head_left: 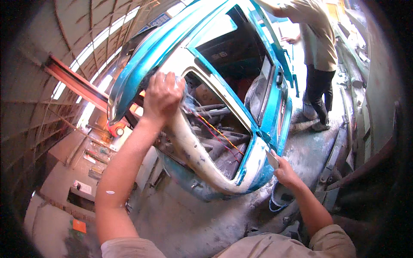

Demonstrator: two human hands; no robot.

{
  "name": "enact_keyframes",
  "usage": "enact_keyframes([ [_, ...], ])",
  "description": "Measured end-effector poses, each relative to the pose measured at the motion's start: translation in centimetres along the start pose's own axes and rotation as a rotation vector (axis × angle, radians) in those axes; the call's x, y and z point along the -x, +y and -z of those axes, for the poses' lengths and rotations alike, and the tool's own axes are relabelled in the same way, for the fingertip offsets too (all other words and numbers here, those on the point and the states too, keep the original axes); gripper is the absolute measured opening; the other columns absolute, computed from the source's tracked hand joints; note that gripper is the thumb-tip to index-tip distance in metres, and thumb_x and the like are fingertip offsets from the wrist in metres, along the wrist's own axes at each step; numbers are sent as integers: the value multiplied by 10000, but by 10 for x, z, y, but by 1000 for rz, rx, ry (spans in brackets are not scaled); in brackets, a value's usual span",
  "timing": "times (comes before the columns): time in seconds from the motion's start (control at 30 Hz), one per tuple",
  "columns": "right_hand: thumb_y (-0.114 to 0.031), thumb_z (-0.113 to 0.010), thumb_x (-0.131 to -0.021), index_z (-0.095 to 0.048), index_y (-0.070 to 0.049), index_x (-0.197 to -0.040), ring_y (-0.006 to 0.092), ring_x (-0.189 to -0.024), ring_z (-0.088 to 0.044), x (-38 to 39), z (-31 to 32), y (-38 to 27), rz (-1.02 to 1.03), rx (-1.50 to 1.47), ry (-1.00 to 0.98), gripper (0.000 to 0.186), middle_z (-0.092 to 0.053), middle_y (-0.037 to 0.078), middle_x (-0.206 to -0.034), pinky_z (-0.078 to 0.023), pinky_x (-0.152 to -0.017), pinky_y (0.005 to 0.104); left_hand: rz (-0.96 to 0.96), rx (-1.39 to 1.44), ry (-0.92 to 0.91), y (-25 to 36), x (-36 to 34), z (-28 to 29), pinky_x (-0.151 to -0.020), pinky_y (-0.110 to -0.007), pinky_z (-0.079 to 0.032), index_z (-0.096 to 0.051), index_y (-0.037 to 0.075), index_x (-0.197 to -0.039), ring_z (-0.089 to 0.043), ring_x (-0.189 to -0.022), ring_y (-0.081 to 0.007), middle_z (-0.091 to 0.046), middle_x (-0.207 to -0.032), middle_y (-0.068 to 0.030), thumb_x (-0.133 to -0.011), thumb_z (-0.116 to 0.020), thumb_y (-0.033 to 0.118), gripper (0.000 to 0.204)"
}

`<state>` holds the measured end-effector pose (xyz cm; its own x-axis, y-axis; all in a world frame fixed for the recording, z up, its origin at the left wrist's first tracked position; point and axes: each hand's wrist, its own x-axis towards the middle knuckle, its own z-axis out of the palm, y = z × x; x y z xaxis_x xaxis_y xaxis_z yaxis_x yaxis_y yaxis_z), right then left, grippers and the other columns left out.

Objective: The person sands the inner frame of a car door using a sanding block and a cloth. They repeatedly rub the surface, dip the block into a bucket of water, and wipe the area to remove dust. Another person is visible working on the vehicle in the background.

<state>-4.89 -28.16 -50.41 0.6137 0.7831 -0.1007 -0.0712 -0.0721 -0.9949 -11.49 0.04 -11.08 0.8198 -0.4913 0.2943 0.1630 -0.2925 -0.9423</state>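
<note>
A turquoise and cream vehicle cab stands before me, its window openings showing a dark interior with loose coloured wires. My left hand is closed at the cream window post, just below the turquoise roof edge, around something crumpled and greyish-blue, perhaps a rag, largely hidden by my fingers. On the right, my right hand grips a thin, flat, pale scraper beside the cab's lower cream and turquoise corner. A bucket with a blue rim sits on the floor below that hand.
Another person in a light top and dark trousers stands right of the cab. Piled metal parts line the right side. An orange steel beam crosses at left, above cluttered shelving. A dusty concrete floor runs beneath.
</note>
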Motion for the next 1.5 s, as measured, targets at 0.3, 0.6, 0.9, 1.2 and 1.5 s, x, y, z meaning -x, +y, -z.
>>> enact_keyframes([
  [0.3, 82, -489, -793, -391, -86, -1621, 235, -1095, -585, 25, 10, 58, -43, -10, 20, 851, -632, 137, -1228, -468, -967, 336, 63, 356, -183, 122, 114, 29, -726, -437, -471, -616, 179, -917, -584, -865, -267, -563, -911, -62, -867, -624, 217, 64],
  [0.6, -22, -497, -904, -472, -108, -1579, 227, -1019, -624, 48, 27, 83, -265, -531, 27, 681, -660, 117, -1218, -523, -871, 352, -50, 559, -189, 208, 178, 49, -788, -375, -477, -616, 183, -928, -628, -963, -230, -621, -1010, -44, -875, -624, 242, 79],
  [0.9, -46, -501, -950, -472, -135, -1575, 228, -968, -660, 56, 12, 85, -351, -557, 40, 632, -664, 140, -1220, -566, -790, 353, -84, -195, -1, 10, 36, -2, -1070, -446, -330, -623, 252, -1096, -554, -1207, -214, -620, -1215, -36, -914, -625, 212, 187],
  [1.2, 121, -518, -800, -512, -120, -1498, 296, -1171, -612, 61, -15, 101, -281, -632, -49, 739, -560, 137, -1384, -560, -937, 402, 228, 471, 29, 24, 52, 11, -1010, -484, -408, -567, 165, -1104, -529, -1183, -321, -556, -1185, -95, -869, -704, 233, 280],
  [1.5, 180, -517, -746, -528, -109, -1502, 231, -1251, -543, 65, -18, 73, -113, -540, -52, 810, -537, 75, -1422, -458, -1025, 319, 112, 813, -139, 127, 152, 40, -1050, -450, -401, -625, 184, -1103, -558, -1194, -275, -601, -1228, -55, -736, -804, 307, 427],
])
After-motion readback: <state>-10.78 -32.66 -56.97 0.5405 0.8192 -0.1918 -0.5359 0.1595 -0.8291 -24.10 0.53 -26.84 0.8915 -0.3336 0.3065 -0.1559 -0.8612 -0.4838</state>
